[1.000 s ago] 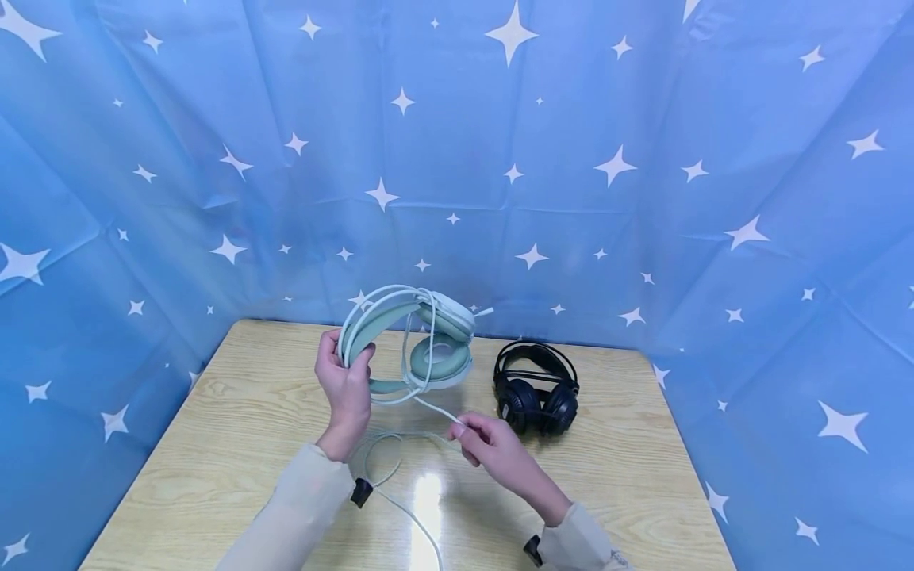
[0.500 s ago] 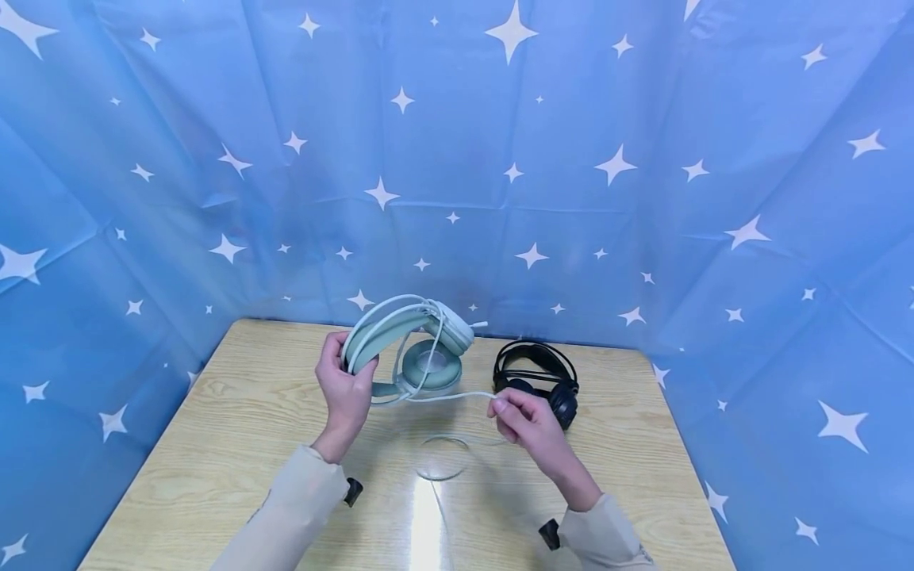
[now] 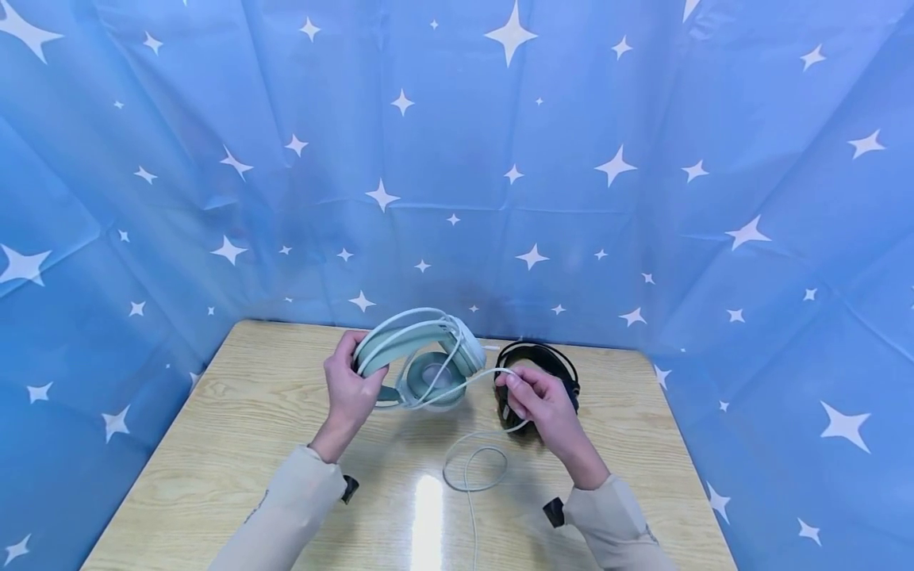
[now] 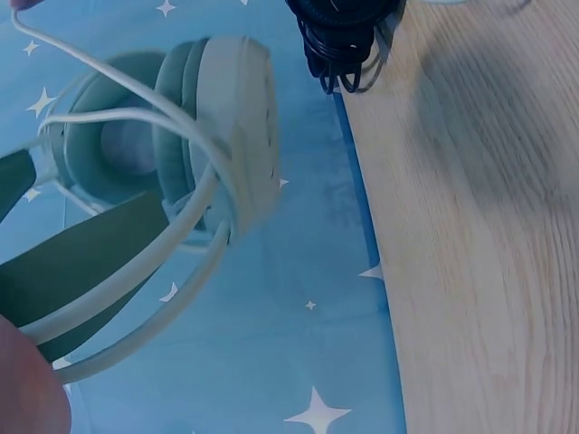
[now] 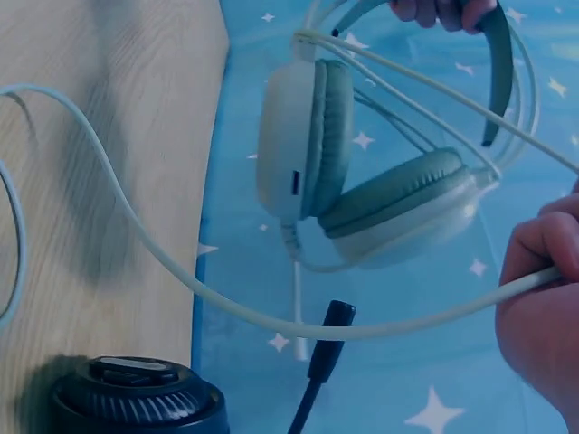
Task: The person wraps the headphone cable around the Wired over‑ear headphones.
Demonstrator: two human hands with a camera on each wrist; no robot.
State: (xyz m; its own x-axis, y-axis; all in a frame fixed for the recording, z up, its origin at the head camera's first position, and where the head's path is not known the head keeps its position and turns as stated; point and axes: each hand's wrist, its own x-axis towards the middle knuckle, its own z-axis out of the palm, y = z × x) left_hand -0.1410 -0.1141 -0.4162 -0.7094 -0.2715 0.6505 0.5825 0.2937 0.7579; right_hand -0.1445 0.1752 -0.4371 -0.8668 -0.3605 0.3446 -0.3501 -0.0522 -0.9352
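Mint headset [image 3: 437, 379] is held above worktop [image 3: 214, 444], headband [image 3: 400, 341] clamped in left hand [image 3: 351, 394], presumably for steadiness; its cable [image 5: 398, 326] is pinched by right hand's grip [image 3: 544, 404], apparently for control.

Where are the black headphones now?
In the head view, the black headphones rest on the table toward its far edge, partly hidden behind the right hand, right of the pale green headphones.

The left hand [image 4: 32, 384], mostly cropped, holds the mint-green over-ear headset [image 4: 237, 127] near 2 pale headband tubes [image 4: 136, 271]. A pale cable [image 4: 99, 65] crosses it toward the right hand [image 4: 24, 4], barely visible. Black headphones [image 4: 339, 36] show beside the wood-grain tabletop [image 4: 470, 298]; a star-patterned blue curtain [image 4: 271, 353] hangs beyond.
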